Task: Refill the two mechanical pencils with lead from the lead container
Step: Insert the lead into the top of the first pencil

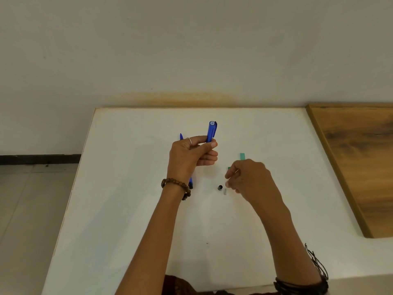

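Holding one blue mechanical pencil (pixel 212 131) upright above the white table (pixel 131 188), the left hand (pixel 191 156) grips its lower barrel with fingers and thumb curled round it; the open back end faces up, showing a pale ring inside, so its cap looks to be off. A small dark cap (pixel 220 187) and a pale stub, perhaps an eraser (pixel 225 191), lie on the table just beside the right hand's fingertips. The right hand (pixel 248 179) hovers low over the table with fingers bent and thumb and forefinger drawn together, as if pinching something thin; no lead can be made out between them, so what it holds, if anything, I cannot tell. The green lead container (pixel 242 156) shows only as a small end past the right hand's knuckles, the rest hidden.

My reading is that the task is in its early middle: the first pencil is opened and ready to receive lead, but whether any lead has gone in is not visible. The second blue pencil (pixel 181 136) lies on the table behind the left hand, its tip showing beyond the knuckles and its other end near the beaded bracelet (pixel 176 184); it appears untouched, so it is left to do, along with recapping the first
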